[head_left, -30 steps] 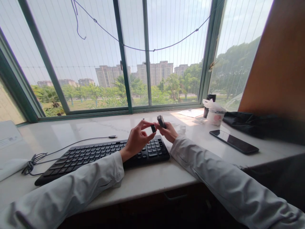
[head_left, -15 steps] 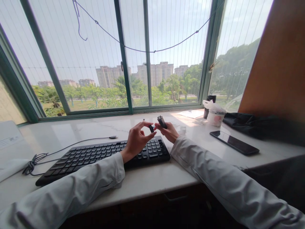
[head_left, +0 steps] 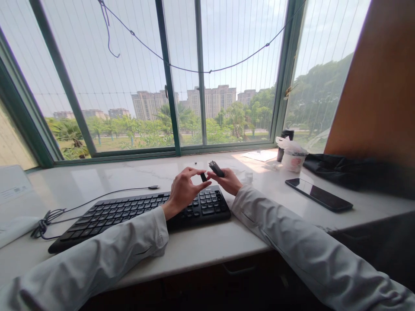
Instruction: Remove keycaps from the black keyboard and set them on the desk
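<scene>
My left hand (head_left: pixel 184 188) pinches a small black block-like piece (head_left: pixel 203 177) between thumb and fingertips, over the right part of a black keyboard (head_left: pixel 129 212). The piece's exact kind is too small to make out. In my right hand (head_left: pixel 229 181) is a black stubby tool (head_left: pixel 216 169), its end with light prongs pointing up and away to the left. My right fingertips are close to the small piece; I cannot tell whether they touch it. The keyboard lies flat on the counter beneath both hands, its number pad partly hidden by my left hand.
A keyboard cable with a USB plug (head_left: pixel 153 187) runs across the white counter (head_left: pixel 207 252). To the right lie a phone (head_left: pixel 319 194), a plastic tub with a bag (head_left: pixel 292 159) and dark cloth (head_left: pixel 343 168). A tiny dark bit (head_left: pixel 195 163) rests behind the hands.
Both hands have shifted slightly left and down with what they hold. The small black piece is turned a little differently. The keyboard stays in place.
</scene>
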Demonstrator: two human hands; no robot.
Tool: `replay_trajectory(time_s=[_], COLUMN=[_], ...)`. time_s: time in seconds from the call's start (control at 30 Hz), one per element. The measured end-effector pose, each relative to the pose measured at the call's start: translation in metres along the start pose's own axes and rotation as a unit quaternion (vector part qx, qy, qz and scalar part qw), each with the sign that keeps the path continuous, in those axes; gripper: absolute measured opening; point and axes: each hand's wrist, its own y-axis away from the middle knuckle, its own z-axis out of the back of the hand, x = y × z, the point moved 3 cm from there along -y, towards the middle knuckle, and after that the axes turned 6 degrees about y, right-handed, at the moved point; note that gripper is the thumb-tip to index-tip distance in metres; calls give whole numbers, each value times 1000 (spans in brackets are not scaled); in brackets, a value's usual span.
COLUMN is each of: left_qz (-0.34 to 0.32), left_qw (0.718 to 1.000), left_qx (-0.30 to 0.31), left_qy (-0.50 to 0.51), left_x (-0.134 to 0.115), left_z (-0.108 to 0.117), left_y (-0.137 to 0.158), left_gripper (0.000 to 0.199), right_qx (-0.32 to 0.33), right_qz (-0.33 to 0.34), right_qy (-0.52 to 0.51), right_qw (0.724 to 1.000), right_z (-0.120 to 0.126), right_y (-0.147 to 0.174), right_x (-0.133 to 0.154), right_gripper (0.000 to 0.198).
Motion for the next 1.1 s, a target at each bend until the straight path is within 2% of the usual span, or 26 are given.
replay_trajectory(time_s=[0.13, 0.23, 0.3, 0.4, 0.5, 0.63, 0.77, 0.9, 1.1], left_qz=[19, 35, 35, 63, 79, 122, 188, 229, 246], left_qw=[998, 990, 981, 963, 947, 930, 911, 901, 900], left_qx=[41, 81, 86, 91, 152, 245, 301, 308, 284], left_qy=[-48, -114, -169, -247, -271, -246, -209, -201, -222], left_x=[10, 19, 25, 42, 67, 105, 136, 161, 189], left_z=[4, 11, 19, 31, 29, 7, -24, -51, -80], left_y=[-7, -14, -20, -35, -58, -94, -121, -136, -151], left_gripper=[44, 44, 44, 42, 42, 47, 54, 53, 53], right_qx=[-42, -60, -68, -57, -42, -33, -37, -47, -49], right_qz=[-19, -60, -94, -121, -127, -136, -147, -163, -165], right_qy=[108, 216, 274, 320, 337, 347, 345, 355, 361], right_qw=[993, 973, 955, 938, 932, 927, 926, 919, 916], right_z=[5, 11, 14, 16, 15, 15, 16, 17, 16], right_y=[-2, -2, -2, -1, -1, 0, 2, 2, 1], right_x=[-4, -8, -10, -11, -10, -9, -9, -10, -12], right_gripper=[43, 37, 34, 33, 34, 35, 34, 33, 32])
